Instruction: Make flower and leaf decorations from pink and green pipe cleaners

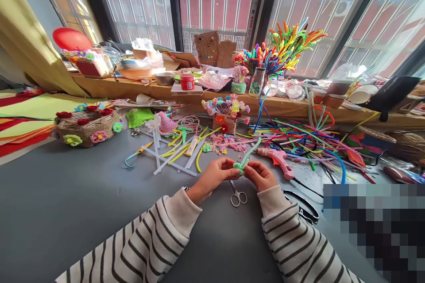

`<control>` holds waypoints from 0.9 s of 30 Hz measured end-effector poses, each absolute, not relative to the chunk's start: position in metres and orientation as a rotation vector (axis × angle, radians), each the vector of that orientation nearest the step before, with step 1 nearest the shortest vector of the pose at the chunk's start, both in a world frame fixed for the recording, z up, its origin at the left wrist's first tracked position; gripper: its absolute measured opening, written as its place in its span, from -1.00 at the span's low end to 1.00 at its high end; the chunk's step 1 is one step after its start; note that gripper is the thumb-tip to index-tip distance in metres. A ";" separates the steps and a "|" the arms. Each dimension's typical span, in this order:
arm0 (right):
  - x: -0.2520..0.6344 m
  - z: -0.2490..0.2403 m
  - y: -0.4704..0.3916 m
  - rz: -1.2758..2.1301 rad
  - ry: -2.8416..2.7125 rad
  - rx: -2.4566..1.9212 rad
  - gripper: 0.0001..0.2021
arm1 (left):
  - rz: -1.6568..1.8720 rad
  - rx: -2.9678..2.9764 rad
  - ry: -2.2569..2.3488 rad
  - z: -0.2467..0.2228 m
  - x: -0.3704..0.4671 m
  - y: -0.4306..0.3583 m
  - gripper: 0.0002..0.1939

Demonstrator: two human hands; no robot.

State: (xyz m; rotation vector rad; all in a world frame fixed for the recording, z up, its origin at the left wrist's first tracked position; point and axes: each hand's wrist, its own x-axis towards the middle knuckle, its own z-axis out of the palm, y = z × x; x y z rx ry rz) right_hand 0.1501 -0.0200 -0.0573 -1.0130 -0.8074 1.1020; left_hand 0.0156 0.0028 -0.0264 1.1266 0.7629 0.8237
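Between my hands is a green pipe cleaner (239, 167), coiled into a small flower-like shape with loose ends sticking up. My left hand (217, 174) pinches its left side between thumb and fingertips. From the other side, my right hand (262, 175) grips it with thumb and fingers closed. Just below them, small silver scissors (238, 196) lie on the grey table, their blades partly under my hands. A pink hot glue gun (279, 162) rests right of my right hand, its black cord trailing away. Black-handled pliers (303, 205) are partly hidden behind my right sleeve.
Translucent glue sticks (172, 159) and yellow pipe cleaners lie left of centre. A tangle of coloured pipe cleaners (308, 141) spreads at the right. A twine basket with flowers (88, 129) stands at the left. Behind is a small box of pipe-cleaner flowers (225, 122). A cluttered ledge (139, 95) runs below the windows.
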 end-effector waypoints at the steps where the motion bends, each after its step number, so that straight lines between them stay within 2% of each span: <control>1: 0.150 -0.057 -0.020 1.094 -0.820 -1.038 -0.75 | 0.818 1.123 0.762 -0.027 0.016 0.003 -0.73; 8: 0.151 -0.057 -0.021 0.865 -0.985 -1.150 -0.75 | 0.763 1.105 0.786 -0.026 0.016 0.002 -0.73; 16: 0.152 -0.053 -0.027 0.233 -1.463 -1.323 -0.92 | 0.764 1.071 0.818 -0.026 0.016 0.002 -0.74; 20: 0.154 -0.052 -0.026 -0.078 -1.690 -1.265 -0.91 | 0.750 1.052 0.824 -0.024 0.015 0.001 -0.75; 27: 0.151 -0.053 -0.028 -0.101 -1.711 -1.206 -0.88 | 0.714 1.040 0.777 -0.020 0.014 0.000 -0.74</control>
